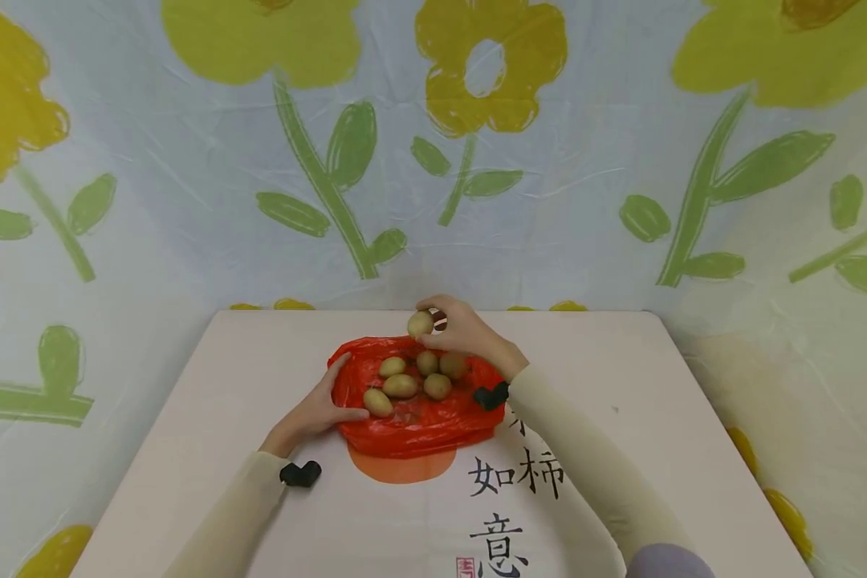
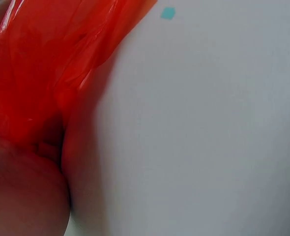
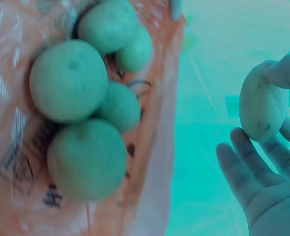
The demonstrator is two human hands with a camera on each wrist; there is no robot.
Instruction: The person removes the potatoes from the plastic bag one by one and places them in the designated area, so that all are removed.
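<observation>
A potato (image 1: 421, 324) is pinched between the thumb and fingers of my right hand (image 1: 462, 327), above the far edge of a red plastic bag (image 1: 419, 437). The right wrist view shows this potato (image 3: 263, 105) as oval and speckled, with the thumb on top and some fingers spread away. Several more potatoes (image 1: 400, 386) lie in a loose group on the opened-out bag. My left hand (image 1: 325, 405) rests at the bag's left side, its fingers and thumb extended and spread. Up close in the left wrist view, red plastic (image 2: 32, 83) covers part of that hand.
The bag lies on a pale table (image 1: 260, 361) with black printed characters (image 1: 502, 546) and an orange printed shape (image 1: 405, 468) in front of it. A curtain with yellow flowers (image 1: 494, 64) hangs behind and along both sides.
</observation>
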